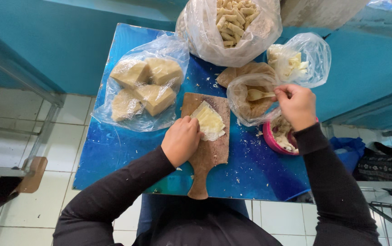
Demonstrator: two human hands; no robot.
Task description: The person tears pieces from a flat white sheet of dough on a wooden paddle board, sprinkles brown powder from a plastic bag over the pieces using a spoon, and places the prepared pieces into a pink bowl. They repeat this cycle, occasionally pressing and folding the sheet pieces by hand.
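Centrally, a pale ridged dough sheet (208, 121) lies on a wooden board (207, 152) on the blue desk (114, 150), pinned at its near edge by the curled left hand (181, 140). Right hand (297, 106) grips a wooden spoon (259, 94) inside a clear bag of brown filling (250, 102). Beneath: pink bowl (272, 141). Left: bagged dough blocks (143, 86). Behind: bag of rolled pieces (232, 20).
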